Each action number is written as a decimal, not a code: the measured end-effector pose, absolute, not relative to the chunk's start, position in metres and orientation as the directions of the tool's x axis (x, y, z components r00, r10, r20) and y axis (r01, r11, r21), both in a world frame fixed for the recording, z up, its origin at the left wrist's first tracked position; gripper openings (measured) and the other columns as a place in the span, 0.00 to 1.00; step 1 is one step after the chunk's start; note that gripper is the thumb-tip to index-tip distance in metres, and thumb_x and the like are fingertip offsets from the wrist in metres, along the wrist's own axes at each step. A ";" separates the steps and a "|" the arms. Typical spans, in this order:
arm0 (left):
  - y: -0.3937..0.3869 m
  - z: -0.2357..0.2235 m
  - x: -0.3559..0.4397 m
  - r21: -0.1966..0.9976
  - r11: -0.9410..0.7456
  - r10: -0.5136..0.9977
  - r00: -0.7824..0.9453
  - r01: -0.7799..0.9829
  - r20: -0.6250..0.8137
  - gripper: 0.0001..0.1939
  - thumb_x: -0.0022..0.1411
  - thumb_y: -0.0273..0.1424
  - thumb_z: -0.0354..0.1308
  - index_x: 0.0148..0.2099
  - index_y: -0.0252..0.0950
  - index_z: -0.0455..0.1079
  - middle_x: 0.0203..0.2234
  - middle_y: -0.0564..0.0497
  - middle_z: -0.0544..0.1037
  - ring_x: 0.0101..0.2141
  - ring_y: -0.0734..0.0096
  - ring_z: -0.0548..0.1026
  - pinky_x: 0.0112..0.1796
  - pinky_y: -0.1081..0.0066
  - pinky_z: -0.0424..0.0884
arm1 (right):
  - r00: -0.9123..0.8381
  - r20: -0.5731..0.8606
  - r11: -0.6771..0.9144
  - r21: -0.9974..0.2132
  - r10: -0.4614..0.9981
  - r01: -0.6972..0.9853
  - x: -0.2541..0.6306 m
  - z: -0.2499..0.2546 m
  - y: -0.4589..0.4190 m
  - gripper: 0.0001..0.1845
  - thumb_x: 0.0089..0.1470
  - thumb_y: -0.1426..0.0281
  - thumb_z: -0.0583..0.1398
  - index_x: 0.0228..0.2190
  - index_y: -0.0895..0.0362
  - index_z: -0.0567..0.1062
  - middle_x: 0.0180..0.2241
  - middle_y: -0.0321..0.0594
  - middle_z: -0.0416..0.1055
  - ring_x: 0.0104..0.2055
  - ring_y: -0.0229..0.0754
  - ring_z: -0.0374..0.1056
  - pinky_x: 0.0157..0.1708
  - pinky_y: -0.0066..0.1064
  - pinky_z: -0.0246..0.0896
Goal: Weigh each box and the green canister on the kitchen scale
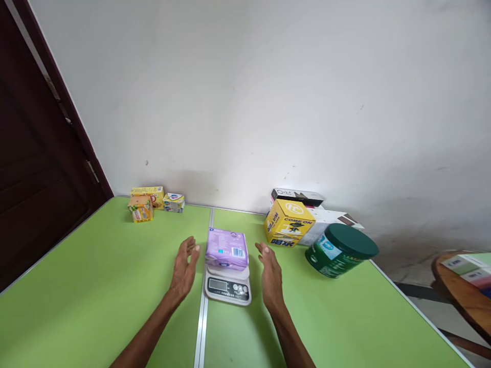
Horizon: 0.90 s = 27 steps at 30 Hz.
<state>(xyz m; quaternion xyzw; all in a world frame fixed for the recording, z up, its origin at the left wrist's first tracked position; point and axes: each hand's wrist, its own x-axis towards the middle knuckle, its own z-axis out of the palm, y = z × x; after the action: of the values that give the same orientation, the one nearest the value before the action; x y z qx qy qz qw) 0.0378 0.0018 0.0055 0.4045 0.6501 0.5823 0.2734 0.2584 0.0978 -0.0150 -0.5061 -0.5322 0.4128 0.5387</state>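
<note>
A purple packet (pixel 226 248) with a barcode lies on the platform of a white kitchen scale (pixel 229 290). The scale has a small display and round buttons facing me. My left hand (pixel 184 267) is held just left of the packet, fingers stretched out, touching nothing. On the other side, my right hand (pixel 270 273) is raised with its palm turned towards the packet, a gap between them. Both hands hold nothing.
Small yellow boxes (pixel 141 208) and a little white-yellow box (pixel 174 202) stand at the back left. Back right are a yellow carton (pixel 289 223), white and black boxes and a green lidded tub (pixel 339 251). A metal seam (pixel 201 327) crosses the green table.
</note>
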 end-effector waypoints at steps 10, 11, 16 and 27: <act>0.064 -0.043 0.022 0.990 -0.091 0.753 -0.643 0.108 0.139 0.41 0.63 0.66 0.49 0.57 0.36 0.68 0.54 0.36 0.78 0.54 0.50 0.79 0.59 0.50 0.73 | 0.174 0.150 0.150 -0.989 0.973 0.011 0.263 -0.050 0.118 0.43 0.62 0.38 0.52 0.60 0.60 0.73 0.62 0.58 0.72 0.62 0.57 0.71 0.63 0.52 0.62; 0.064 -0.045 0.021 0.989 -0.092 0.757 -0.638 0.113 0.143 0.40 0.63 0.66 0.49 0.57 0.36 0.68 0.54 0.36 0.78 0.53 0.51 0.80 0.58 0.50 0.73 | 0.181 0.147 0.149 -0.989 0.973 0.003 0.262 -0.049 0.117 0.43 0.63 0.38 0.51 0.59 0.59 0.74 0.61 0.58 0.72 0.62 0.57 0.71 0.63 0.52 0.63; 0.061 -0.045 0.015 0.991 -0.091 0.764 -0.632 0.095 0.131 0.39 0.64 0.65 0.49 0.58 0.37 0.69 0.53 0.38 0.79 0.52 0.52 0.80 0.57 0.51 0.75 | 0.191 0.144 0.146 -0.989 0.971 0.001 0.262 -0.046 0.117 0.42 0.62 0.37 0.52 0.56 0.59 0.76 0.57 0.57 0.76 0.59 0.56 0.74 0.61 0.52 0.65; 0.059 -0.037 0.018 0.989 -0.082 0.765 -0.628 0.125 0.143 0.41 0.64 0.66 0.47 0.58 0.35 0.69 0.53 0.36 0.78 0.52 0.50 0.80 0.56 0.49 0.75 | 0.173 0.124 0.121 -0.992 0.977 0.024 0.262 -0.037 0.113 0.45 0.61 0.35 0.49 0.56 0.59 0.76 0.58 0.58 0.75 0.57 0.57 0.74 0.60 0.52 0.66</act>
<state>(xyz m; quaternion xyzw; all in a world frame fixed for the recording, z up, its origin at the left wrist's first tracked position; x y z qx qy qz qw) 0.0183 0.0587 -0.0366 0.3530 0.6305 0.6454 0.2476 0.2622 0.1126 -0.0368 -0.5132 -0.4875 0.4194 0.5684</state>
